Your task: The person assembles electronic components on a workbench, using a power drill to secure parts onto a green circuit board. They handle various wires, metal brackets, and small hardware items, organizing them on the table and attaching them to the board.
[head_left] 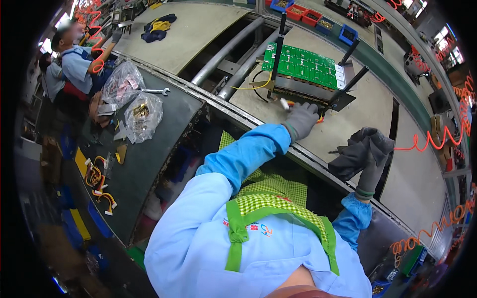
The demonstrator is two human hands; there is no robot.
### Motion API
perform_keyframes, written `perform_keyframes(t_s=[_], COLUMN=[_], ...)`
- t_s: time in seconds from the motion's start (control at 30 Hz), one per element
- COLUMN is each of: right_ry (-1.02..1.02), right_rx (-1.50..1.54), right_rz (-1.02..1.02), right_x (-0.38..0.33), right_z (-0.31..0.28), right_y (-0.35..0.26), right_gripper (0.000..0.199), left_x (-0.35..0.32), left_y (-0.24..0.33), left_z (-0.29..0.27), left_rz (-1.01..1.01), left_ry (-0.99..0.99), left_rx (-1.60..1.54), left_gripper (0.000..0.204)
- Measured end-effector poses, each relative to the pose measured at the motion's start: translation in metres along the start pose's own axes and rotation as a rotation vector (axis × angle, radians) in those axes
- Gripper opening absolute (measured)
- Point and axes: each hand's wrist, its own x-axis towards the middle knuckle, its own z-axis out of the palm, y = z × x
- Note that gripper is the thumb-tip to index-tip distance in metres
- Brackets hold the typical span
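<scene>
My left hand [301, 120], in a grey glove, is closed around a short red and yellow wire harness [321, 118]. A white connector [284, 104] pokes out beside its fingers. Just beyond lies a metal-sided assembly topped by a green circuit board [304, 64], with black uprights around it. My right hand [376, 141], also gloved in grey, grips a dark cloth-like bundle [348, 161]. From the bundle a thin dark tip [336, 150] sticks out to the left; whatever is inside it is hidden. An orange coiled hose [430, 144] runs up to this hand.
Metal rollers [228, 52] cross a gap left of the assembly. On the dark side table [164, 119] are plastic bags [144, 116], a wrench [158, 92] and loose wire harnesses [99, 181]. Parts bins [311, 18] line the back. A co-worker [79, 64] works at far left.
</scene>
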Motion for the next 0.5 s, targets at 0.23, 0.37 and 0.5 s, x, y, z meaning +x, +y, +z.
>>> perform_keyframes(t_s=[0.23,0.37,0.5], right_ry=[-0.142,-0.338,-0.364], right_rx=[0.136,0.413,0.731], right_rz=[0.035,0.086,0.346], right_x=[0.000,0.000,-0.026], right_z=[0.004,0.036,0.039], right_y=[-0.008,-0.010,0.034], right_gripper=[0.042,0.049,0.051], left_x=[-0.043,-0.064,-0.083], left_y=[0.036,0.047,0.046], left_z=[-0.090,-0.104,-0.084], left_rz=[0.044,0.244,0.107], left_ry=[0.380,0.307,-0.032], left_rx=[-0.291,-0.510,-1.250], left_gripper=[0.015,0.018,0.027])
